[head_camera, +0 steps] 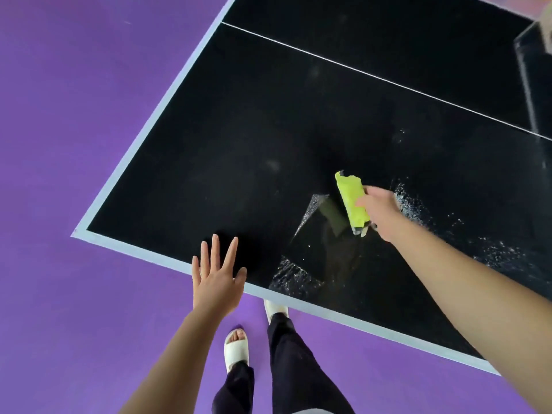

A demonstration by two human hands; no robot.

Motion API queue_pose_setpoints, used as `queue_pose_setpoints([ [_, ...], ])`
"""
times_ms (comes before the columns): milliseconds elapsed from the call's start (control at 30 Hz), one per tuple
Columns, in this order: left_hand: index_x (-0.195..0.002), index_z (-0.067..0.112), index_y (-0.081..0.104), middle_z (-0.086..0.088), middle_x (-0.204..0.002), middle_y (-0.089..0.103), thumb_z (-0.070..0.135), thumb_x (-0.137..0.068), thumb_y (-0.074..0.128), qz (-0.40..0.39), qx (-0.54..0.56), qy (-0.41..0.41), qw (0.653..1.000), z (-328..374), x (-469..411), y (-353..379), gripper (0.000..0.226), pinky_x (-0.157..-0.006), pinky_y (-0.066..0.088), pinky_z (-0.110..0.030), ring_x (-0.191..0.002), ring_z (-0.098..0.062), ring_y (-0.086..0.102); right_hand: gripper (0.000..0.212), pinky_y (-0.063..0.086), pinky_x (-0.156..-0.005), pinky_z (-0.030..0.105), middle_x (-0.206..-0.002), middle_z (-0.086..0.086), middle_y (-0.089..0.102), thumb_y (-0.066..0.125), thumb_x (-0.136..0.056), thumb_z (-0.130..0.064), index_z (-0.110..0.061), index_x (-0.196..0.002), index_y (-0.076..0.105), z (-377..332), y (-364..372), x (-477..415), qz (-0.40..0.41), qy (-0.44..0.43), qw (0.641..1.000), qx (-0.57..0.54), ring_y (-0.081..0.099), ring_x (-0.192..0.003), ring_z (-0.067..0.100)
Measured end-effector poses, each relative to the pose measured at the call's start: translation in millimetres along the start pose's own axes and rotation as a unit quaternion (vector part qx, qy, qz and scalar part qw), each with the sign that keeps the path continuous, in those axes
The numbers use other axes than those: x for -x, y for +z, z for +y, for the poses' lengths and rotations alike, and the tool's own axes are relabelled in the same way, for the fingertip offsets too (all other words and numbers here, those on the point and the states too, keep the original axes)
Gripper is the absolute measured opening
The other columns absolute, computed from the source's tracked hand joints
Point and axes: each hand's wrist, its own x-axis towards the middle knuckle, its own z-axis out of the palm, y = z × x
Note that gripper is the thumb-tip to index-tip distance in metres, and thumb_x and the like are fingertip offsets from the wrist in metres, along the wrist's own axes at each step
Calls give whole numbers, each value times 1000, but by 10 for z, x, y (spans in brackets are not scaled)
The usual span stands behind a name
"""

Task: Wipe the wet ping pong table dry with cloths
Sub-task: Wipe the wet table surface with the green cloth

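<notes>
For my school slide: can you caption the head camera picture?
Right hand wipes wet black ping pong table with folded yellow-green cloth; open left hand hovers.

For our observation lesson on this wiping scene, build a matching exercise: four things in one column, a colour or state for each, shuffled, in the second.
Things:
1. cloth
2. left hand
3. floor
4. table

States:
A. purple
B. black, with water drops
C. yellow-green, gripped by the right hand
D. fingers spread, holding nothing

Pairs: 1-C, 2-D, 3-A, 4-B
</notes>
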Motion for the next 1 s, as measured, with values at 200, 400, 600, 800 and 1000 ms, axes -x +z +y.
queue_pose_setpoints([
  [200, -154, 47, -20, 5, -161, -36, 44, -105, 26, -48, -17, -7, 999, -50, -53, 45, 67, -121, -20, -42, -146, -20, -38, 49, 54, -79, 35, -131, 7, 62, 54, -92, -14, -29, -138, 57, -158, 189, -487, 11, -62, 973, 224, 61, -107, 30],
  [400, -151, 46, -27, 1, -159, -40, 46, -105, 19, -63, -30, -10, 998, -34, -56, 81, 65, -119, -22, -44, -144, -22, -41, 36, 46, -78, 30, -119, -2, 64, 68, -91, -32, -24, -126, 68, -4, 371, -44, -62, -132, 954, 262, 60, -102, 25],
  [600, -156, 43, -17, -2, -163, -33, 41, -106, 25, -53, -27, -11, 998, 32, -48, 27, 66, -121, -18, -46, -148, -25, -34, 25, 49, -70, 32, -107, 6, 65, 68, -88, -29, -21, -111, 68, 424, 676, 657, -140, -169, 934, 281, 62, -87, 24],
  [800, -159, 40, 13, 1, -169, -12, 15, -98, 38, -43, 47, 0, 998, 5, -18, -126, 71, -124, -9, -41, -154, -23, -18, 41, 52, -85, 38, -111, -10, 56, 57, -79, -31, -38, -118, 67, 1022, 926, 1364, -177, -156, 935, 264, 56, -92, 12],
  [1000, -150, 28, 44, -1, -166, 24, -3, -92, 38, -18, 248, -2, 969, -83, 326, -150, 66, -119, 31, -46, -154, -22, 16, 29, 51, -82, 31, -101, -16, 58, 66, -90, -28, -29, -119, 71, 1177, 1210, 1976, -188, -147, 950, 204, 56, -101, 17],
])
